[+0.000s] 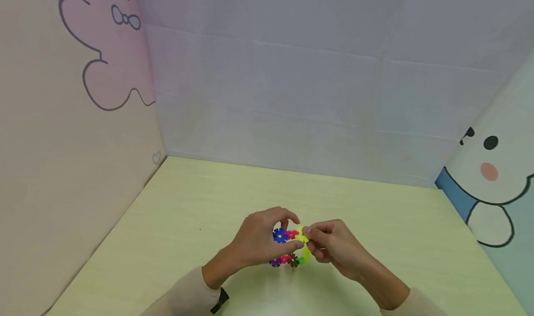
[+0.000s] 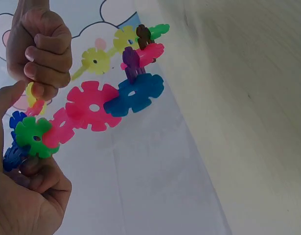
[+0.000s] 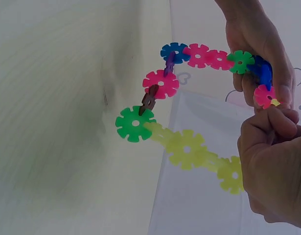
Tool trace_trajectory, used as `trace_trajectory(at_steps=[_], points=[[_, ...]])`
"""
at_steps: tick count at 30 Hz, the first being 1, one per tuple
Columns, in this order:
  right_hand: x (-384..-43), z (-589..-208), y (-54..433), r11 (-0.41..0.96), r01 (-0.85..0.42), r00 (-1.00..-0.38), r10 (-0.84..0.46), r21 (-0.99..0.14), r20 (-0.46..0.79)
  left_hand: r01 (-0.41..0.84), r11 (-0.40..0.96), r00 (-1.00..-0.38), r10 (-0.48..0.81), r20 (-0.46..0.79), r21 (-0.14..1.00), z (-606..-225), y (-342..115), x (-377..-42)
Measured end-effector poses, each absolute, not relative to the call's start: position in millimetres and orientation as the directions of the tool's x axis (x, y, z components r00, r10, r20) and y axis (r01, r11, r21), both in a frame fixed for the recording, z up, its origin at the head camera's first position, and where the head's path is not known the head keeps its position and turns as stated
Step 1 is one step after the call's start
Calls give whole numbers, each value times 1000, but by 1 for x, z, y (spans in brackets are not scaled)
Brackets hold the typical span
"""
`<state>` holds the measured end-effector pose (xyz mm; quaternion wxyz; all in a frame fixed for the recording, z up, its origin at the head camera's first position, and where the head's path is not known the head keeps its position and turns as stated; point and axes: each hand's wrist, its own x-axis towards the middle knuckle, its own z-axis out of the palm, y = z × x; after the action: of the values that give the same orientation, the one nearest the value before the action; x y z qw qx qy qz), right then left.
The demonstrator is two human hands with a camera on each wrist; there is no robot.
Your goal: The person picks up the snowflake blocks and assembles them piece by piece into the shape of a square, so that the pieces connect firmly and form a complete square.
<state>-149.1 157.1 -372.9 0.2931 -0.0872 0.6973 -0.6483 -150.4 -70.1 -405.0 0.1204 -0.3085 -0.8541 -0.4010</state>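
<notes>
Notched plastic snowflake discs are linked into a loop-shaped chain held between both hands above the table. My left hand (image 1: 260, 239) grips the chain by its blue discs (image 3: 262, 71), beside a green disc (image 2: 35, 137). My right hand (image 1: 340, 246) pinches a yellow disc (image 1: 301, 235) next to a small pink disc (image 3: 264, 97); its fingertips partly hide the join. From there the loop hangs through pink discs (image 2: 93, 106), a teal-blue disc (image 2: 135, 94), a purple disc (image 2: 132, 63), a brown disc (image 3: 149, 99), a green disc (image 3: 135, 124) and several yellow discs (image 3: 186, 149).
The pale wooden table (image 1: 200, 205) lies under both hands. A plain light wall cloth (image 1: 271, 89) stands behind it. Side panels carry a pink cartoon figure (image 1: 112, 61) at left and a white cartoon face (image 1: 492, 167) at right. A black strap (image 1: 219, 300) sits by the left sleeve.
</notes>
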Motion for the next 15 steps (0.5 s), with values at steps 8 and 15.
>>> trace_trajectory(at_steps=[8,15], points=[[-149,-368,153,182,235,-829,-475,-955,-294,659,417,-750,433,500,627,-406,-68,-153],[-145,-376,171,561,-193,-980,-149,-805,131,624,410,-779,396,487,665,-406,-75,-153]])
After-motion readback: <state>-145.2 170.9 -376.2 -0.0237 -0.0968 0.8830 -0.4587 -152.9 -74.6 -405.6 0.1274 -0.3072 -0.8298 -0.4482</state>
